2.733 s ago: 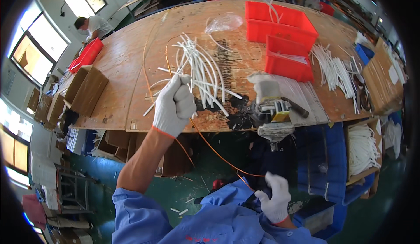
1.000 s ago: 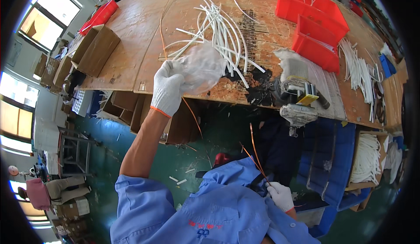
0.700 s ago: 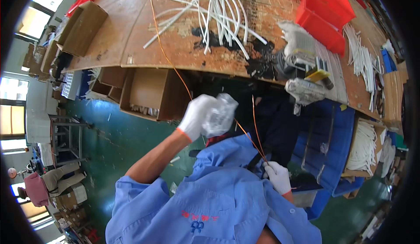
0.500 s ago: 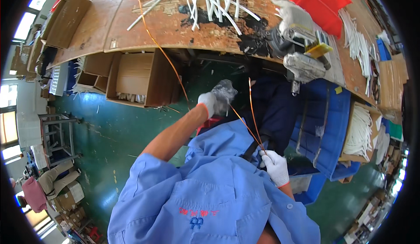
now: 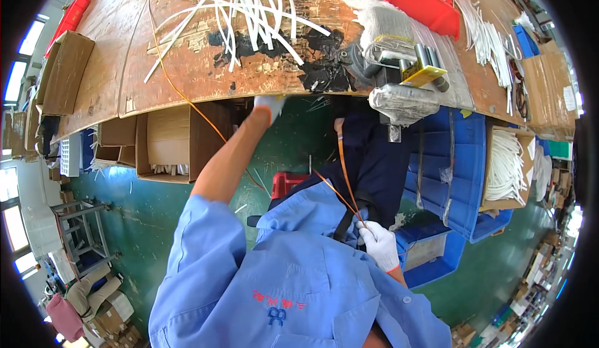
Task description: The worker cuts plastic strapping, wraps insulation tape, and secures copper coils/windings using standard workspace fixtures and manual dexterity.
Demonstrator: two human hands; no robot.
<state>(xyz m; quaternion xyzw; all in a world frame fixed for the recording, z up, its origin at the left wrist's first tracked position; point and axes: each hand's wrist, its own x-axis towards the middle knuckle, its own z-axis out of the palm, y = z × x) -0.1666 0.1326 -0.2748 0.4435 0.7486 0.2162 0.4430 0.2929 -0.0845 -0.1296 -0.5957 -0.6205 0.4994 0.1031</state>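
Note:
My right hand (image 5: 379, 245), in a white glove, is closed on a thin orange-copper wire (image 5: 347, 172) by my waist. Two lengths of it rise from the fingers and spread apart. My left hand (image 5: 271, 106), gloved too, reaches forward to the table's front edge, and its fingers are hidden beneath that edge. Close to the left arm, another orange wire (image 5: 181, 92) runs across the tabletop and hangs down over the edge.
White tubes (image 5: 249, 11) lie in a loose pile on the worn wooden table (image 5: 187, 79). A clamp-like fixture wrapped in plastic (image 5: 404, 103) juts from the edge. Cardboard boxes (image 5: 165, 132) stand below at left, a blue bin (image 5: 430, 173) at right, a red stool-like piece (image 5: 288, 182) below.
My left hand has moved forward and left to the table edge; the crumpled clear plastic it held is out of sight. My right hand still grips the wire. The view has shifted slightly.

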